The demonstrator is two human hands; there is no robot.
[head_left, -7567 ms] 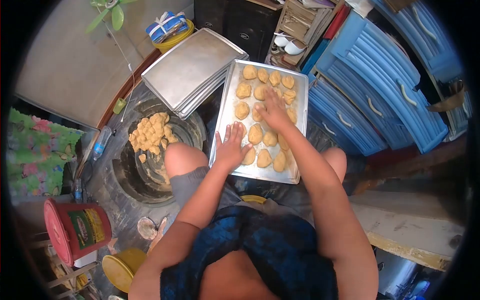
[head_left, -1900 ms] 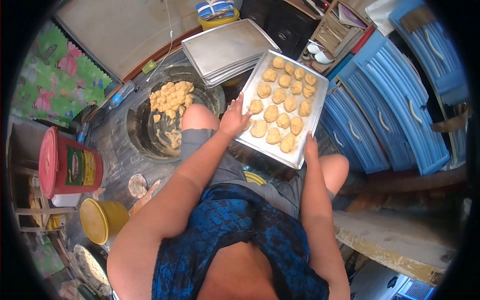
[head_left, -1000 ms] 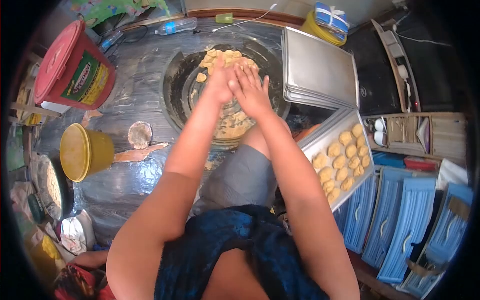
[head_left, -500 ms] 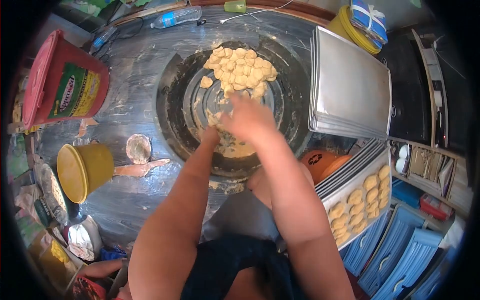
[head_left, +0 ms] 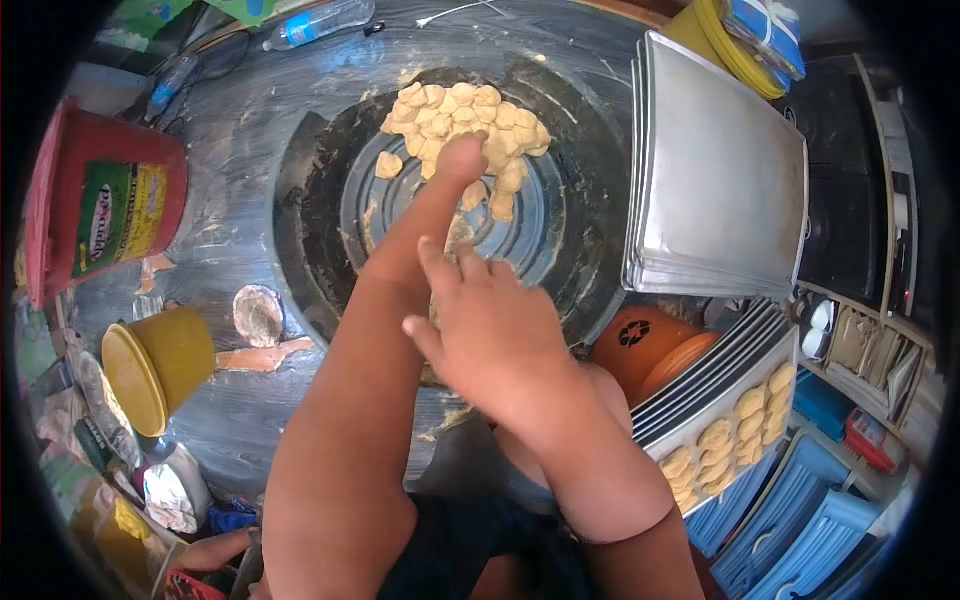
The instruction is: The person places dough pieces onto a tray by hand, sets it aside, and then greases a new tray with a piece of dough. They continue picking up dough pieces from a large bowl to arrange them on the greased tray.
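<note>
A wide black basin (head_left: 310, 225) holds a cluster of pale dough balls (head_left: 450, 110) at its far side, with a single dough ball (head_left: 388, 165) lying apart to the left. My left hand (head_left: 463, 160) reaches across to the near edge of the cluster. Its fingers look curled in against the dough; what they hold, if anything, is hidden. Closer to me, my right hand (head_left: 495, 325) hovers over the basin's near part, fingers spread and nothing in them. It covers part of the basin floor.
Stacked metal trays (head_left: 720, 170) stand right of the basin. Below them, a tray (head_left: 715, 490) carries rows of shaped dough beside an orange container (head_left: 630, 335). On the left are a red bucket (head_left: 130, 190), a yellow bucket (head_left: 175, 360) and a small round dish (head_left: 258, 315).
My left hand has moved from the basin's near side forward to the dough cluster. My right hand has drawn back toward me, fingers spread. The view has shifted slightly.
</note>
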